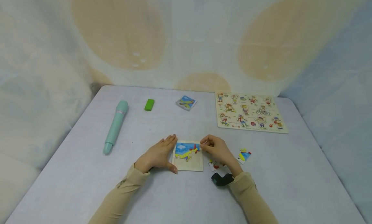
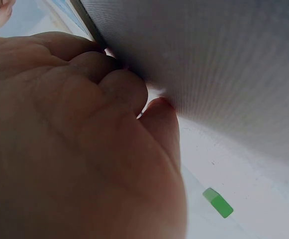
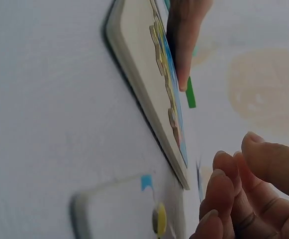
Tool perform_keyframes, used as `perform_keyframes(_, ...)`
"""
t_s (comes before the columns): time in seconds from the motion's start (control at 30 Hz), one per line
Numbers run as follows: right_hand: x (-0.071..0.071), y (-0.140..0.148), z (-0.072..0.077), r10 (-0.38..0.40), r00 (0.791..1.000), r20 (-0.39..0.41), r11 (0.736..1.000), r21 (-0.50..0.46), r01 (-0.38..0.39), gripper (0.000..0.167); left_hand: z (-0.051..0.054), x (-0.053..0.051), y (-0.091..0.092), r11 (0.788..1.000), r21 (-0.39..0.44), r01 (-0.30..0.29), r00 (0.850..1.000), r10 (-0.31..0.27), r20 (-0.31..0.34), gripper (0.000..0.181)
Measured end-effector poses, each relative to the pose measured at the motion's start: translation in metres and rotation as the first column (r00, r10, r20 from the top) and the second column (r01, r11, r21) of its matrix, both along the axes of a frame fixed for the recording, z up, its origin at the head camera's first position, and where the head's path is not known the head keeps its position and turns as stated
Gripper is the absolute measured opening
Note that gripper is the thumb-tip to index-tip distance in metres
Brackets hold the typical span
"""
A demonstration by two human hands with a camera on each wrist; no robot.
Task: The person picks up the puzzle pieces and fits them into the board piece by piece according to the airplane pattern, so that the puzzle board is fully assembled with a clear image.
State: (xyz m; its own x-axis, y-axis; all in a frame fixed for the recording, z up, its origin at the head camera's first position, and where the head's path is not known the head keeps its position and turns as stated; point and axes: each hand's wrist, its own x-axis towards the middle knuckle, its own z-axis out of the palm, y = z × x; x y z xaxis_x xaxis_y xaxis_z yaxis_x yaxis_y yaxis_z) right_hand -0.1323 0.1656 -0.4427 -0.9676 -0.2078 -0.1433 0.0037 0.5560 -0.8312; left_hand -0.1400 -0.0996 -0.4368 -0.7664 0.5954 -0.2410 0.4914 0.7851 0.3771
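Note:
A small square jigsaw board lies on the table, its upper part filled with joined blue and yellow pieces and its lower part bare wood. My left hand rests along the board's left edge, fingers stretched forward and thumb by the lower left corner. At the upper right corner is my right hand; the right wrist view shows its fingers loosely bent, with nothing visible between them and the thumb. One loose puzzle piece is partly hidden beneath the right hand. Another group of pieces lies right of the wrist.
A mint-green microphone-shaped object lies at the left. Farther back are a green block and a small picture puzzle. A large wooden puzzle board with children figures occupies the back right. Fabric walls surround the table.

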Motion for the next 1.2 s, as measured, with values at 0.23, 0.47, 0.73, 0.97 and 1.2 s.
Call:
perform_keyframes(0.23,0.002,0.019,0.000,-0.052,0.999,0.004,0.998,0.022,0.051,0.017,0.001,-0.001,0.001,1.000,0.014,-0.001,1.000,0.001,-0.002,0.126)
perform_keyframes(0.47,0.009,0.043,-0.001,-0.116,0.993,-0.008,0.993,-0.018,0.115,0.017,-0.003,-0.006,0.000,1.000,0.014,-0.007,1.000,0.007,-0.001,0.127)
perform_keyframes(0.73,0.017,0.069,0.009,-0.205,0.979,-0.014,0.979,-0.011,0.205,0.021,-0.002,-0.011,0.002,1.000,0.028,-0.006,1.000,0.006,0.001,0.128)
perform_keyframes(0.97,0.026,0.101,0.011,-0.325,0.945,-0.031,0.944,0.050,0.326,0.030,-0.003,-0.009,0.004,1.000,0.012,-0.003,1.000,0.003,-0.006,0.126)
perform_keyframes(1.2,0.040,0.121,0.007,-0.378,0.926,-0.018,0.905,0.204,0.373,0.033,-0.007,-0.002,0.001,1.000,0.028,0.000,1.000,0.001,-0.006,0.126)
